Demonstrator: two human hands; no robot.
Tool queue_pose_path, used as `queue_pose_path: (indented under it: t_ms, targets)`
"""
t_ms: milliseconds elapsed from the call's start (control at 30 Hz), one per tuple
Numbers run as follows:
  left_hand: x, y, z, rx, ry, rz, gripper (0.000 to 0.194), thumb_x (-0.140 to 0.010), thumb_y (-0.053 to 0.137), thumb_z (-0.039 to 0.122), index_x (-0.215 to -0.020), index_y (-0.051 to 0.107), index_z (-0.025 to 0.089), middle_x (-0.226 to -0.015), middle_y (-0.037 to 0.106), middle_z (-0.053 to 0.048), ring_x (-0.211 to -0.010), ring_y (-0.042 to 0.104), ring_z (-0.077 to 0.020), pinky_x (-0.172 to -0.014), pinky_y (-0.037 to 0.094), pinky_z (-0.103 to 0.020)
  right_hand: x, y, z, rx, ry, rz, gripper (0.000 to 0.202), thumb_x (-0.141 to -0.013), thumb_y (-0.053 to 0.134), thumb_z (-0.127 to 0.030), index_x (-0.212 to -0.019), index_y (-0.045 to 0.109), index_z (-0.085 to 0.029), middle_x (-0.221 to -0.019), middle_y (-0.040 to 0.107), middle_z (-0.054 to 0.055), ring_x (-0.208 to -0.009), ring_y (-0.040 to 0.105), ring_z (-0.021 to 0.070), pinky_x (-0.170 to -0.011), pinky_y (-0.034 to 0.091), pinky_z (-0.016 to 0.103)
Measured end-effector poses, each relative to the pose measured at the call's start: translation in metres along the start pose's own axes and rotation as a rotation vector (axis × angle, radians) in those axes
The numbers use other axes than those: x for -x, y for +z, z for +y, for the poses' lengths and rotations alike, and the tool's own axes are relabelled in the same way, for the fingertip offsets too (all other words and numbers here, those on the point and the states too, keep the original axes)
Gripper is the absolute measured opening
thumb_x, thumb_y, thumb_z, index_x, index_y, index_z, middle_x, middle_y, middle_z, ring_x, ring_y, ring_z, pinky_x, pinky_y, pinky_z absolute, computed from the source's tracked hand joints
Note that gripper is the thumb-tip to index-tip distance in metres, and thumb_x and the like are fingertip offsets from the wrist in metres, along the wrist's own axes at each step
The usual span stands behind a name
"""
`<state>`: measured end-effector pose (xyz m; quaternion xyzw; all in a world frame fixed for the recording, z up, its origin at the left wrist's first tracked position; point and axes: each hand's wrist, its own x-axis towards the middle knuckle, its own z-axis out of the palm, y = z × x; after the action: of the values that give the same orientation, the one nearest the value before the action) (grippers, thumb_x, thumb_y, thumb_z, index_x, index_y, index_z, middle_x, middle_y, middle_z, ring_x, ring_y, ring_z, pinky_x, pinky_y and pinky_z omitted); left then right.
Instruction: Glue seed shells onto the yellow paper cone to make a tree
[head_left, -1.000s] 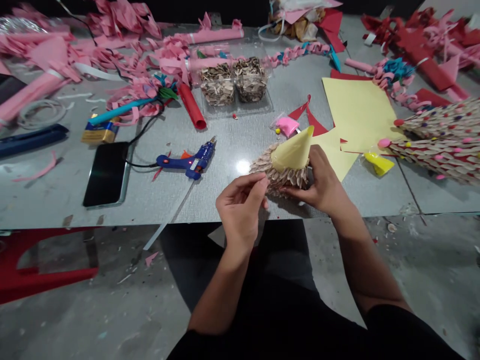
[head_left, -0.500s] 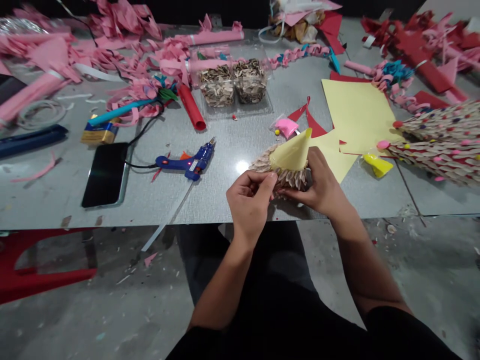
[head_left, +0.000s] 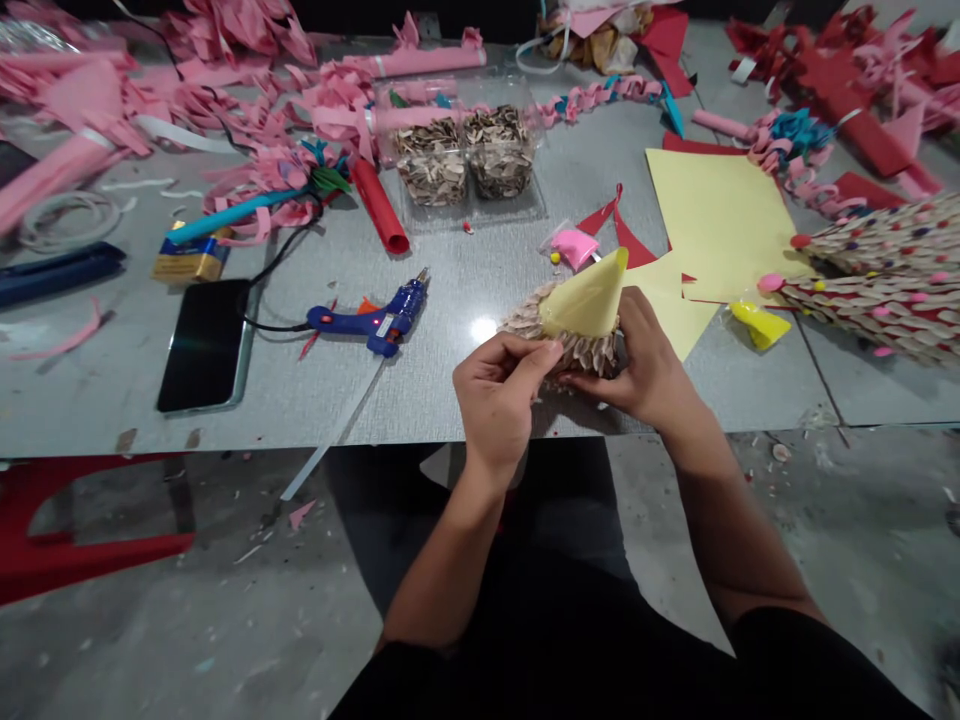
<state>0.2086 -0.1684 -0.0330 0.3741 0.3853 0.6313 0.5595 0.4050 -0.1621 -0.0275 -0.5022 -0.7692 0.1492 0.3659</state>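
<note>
A yellow paper cone (head_left: 586,300), its lower part covered in overlapping rows of beige seed husks (head_left: 589,352), lies tilted near the table's front edge with its bare tip upward. My right hand (head_left: 654,365) is wrapped round its right side, thumb along the underside. Thumb and forefinger of my left hand (head_left: 504,400) are pinched together against the husk row on the left; whatever sits between them is hidden. To the left lies a blue hot glue gun (head_left: 375,322) with a clear glue stick (head_left: 334,440) jutting over the edge.
A clear plastic box (head_left: 465,165) of loose husks stands behind the cone. Yellow card sheets (head_left: 724,225) and finished husk-covered cones (head_left: 892,285) lie to the right. A phone (head_left: 206,345), a blue stapler (head_left: 60,272) and pink paper scraps (head_left: 247,150) occupy the left side.
The view has shifted slightly. My left thumb and forefinger have moved a little to the right along the husk row; my right hand keeps its hold on the cone.
</note>
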Motion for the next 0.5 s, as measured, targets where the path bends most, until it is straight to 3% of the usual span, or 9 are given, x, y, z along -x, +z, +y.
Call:
queue_pose_path:
  t_ms: [267, 400, 500]
  targets:
    - [-0.0037, 0.0007, 0.0027, -0.010, 0.013, 0.002, 0.015, -0.086, 0.098, 0.029, -0.078, 0.086, 0.024, -0.061, 0.064, 0.003, -0.064, 0.065, -0.0123, -0.069, 0.058, -0.026, -0.0002, 0.0000, -0.0014, -0.001, 0.008, 0.004, 0.072, -0.093, 0.095, -0.056, -0.151, 0.063, -0.027, -0.143, 0.068, 0.017, -0.134, 0.069, 0.0442, -0.116, 0.063, 0.070]
    - [-0.0013, -0.0037, 0.0052, -0.063, 0.030, -0.009, 0.014, -0.086, 0.099, 0.032, -0.082, 0.088, 0.024, -0.063, 0.066, 0.003, -0.060, 0.060, -0.0105, -0.066, 0.057, -0.025, -0.0005, -0.0005, -0.0016, -0.003, 0.014, 0.006, 0.074, -0.092, 0.097, -0.056, -0.151, 0.062, -0.028, -0.144, 0.069, 0.016, -0.135, 0.069, 0.0442, -0.117, 0.063, 0.071]
    - [-0.0005, -0.0065, 0.0049, -0.074, 0.012, -0.016, 0.017, -0.086, 0.100, 0.034, -0.084, 0.088, 0.023, -0.061, 0.063, 0.004, -0.054, 0.050, -0.0079, -0.057, 0.048, -0.022, -0.0007, -0.0007, -0.0020, -0.007, 0.021, 0.008, 0.076, -0.090, 0.098, -0.056, -0.150, 0.062, -0.027, -0.144, 0.069, 0.017, -0.135, 0.069, 0.0444, -0.117, 0.063, 0.071]
